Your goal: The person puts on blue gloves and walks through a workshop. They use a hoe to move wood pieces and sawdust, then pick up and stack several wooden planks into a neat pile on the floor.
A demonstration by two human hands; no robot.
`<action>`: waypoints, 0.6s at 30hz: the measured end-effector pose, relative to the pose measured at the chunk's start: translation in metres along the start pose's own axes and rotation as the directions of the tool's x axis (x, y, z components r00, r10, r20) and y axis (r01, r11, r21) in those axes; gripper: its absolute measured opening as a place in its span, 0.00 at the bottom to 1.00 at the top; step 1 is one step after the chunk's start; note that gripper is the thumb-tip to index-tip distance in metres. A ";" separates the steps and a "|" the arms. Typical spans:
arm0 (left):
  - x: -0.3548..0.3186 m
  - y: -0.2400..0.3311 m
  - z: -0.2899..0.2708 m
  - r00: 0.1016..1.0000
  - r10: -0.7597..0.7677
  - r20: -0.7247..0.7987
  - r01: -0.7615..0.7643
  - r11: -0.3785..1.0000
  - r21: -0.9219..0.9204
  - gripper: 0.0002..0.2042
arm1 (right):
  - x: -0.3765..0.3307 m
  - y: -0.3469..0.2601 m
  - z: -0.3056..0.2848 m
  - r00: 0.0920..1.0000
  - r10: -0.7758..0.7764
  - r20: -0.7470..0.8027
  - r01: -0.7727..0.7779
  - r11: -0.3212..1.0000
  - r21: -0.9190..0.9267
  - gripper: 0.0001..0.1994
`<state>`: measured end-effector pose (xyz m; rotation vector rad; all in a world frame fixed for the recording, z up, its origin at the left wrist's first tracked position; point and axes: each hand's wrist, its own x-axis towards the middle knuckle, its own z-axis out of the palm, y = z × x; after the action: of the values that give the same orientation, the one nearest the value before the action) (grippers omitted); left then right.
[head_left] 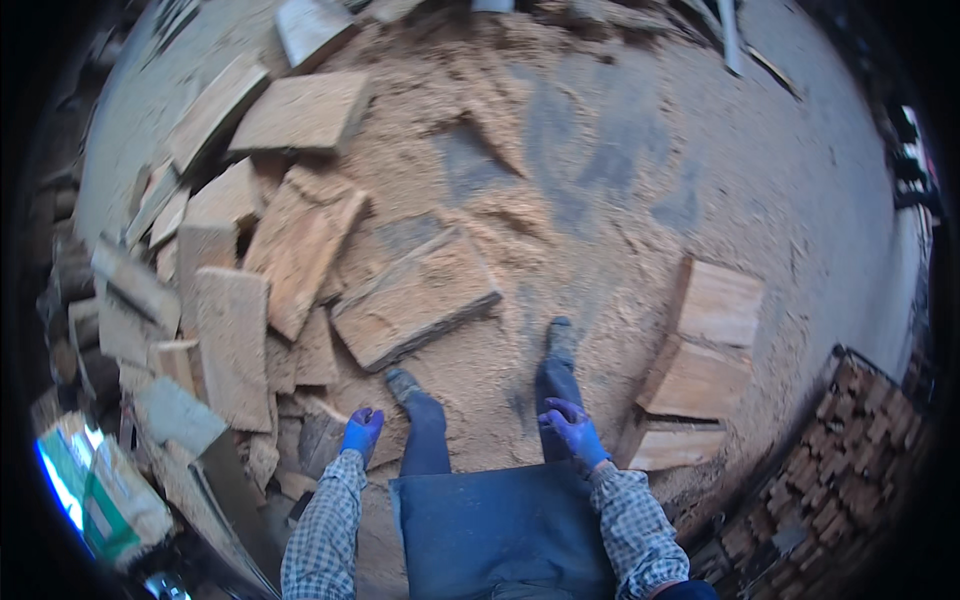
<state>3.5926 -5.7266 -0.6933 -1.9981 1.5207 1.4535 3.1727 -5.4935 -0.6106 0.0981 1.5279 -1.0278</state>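
The left hand [363,435] and right hand [573,435], in blue gloves, are curled; I cannot tell how tightly. 1 big wood block [415,300] lies by the left shoe [402,385]. 3 wood pieces [698,378] sit near the right hand.

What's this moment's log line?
left hand: no object visible; right hand: no object visible; wood: both sides; sawdust: across floor
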 end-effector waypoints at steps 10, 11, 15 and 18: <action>0.069 -0.058 -0.036 0.983 -0.146 -0.108 0.081 0.888 -0.453 0.29 | 0.025 0.083 0.157 0.918 0.395 -0.030 -0.390 0.890 -0.237 0.21; 0.085 -0.061 -0.033 0.986 -0.135 -0.099 0.066 0.857 -0.511 0.30 | 0.033 0.087 0.168 0.907 0.422 -0.011 -0.416 0.888 -0.194 0.21; 0.172 -0.098 -0.017 0.980 -0.122 -0.155 0.010 0.816 -0.578 0.32 | 0.083 0.121 0.208 0.842 0.536 0.062 -0.522 0.838 -0.156 0.21; 0.230 -0.089 -0.002 0.986 -0.136 -0.096 0.040 0.755 -0.654 0.21 | 0.123 0.156 0.216 0.860 0.507 0.050 -0.493 0.854 -0.166 0.21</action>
<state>3.6591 -5.8261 -0.9092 -2.5503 1.0004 2.0431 3.3971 -5.5964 -0.7697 0.3247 1.3844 -0.4914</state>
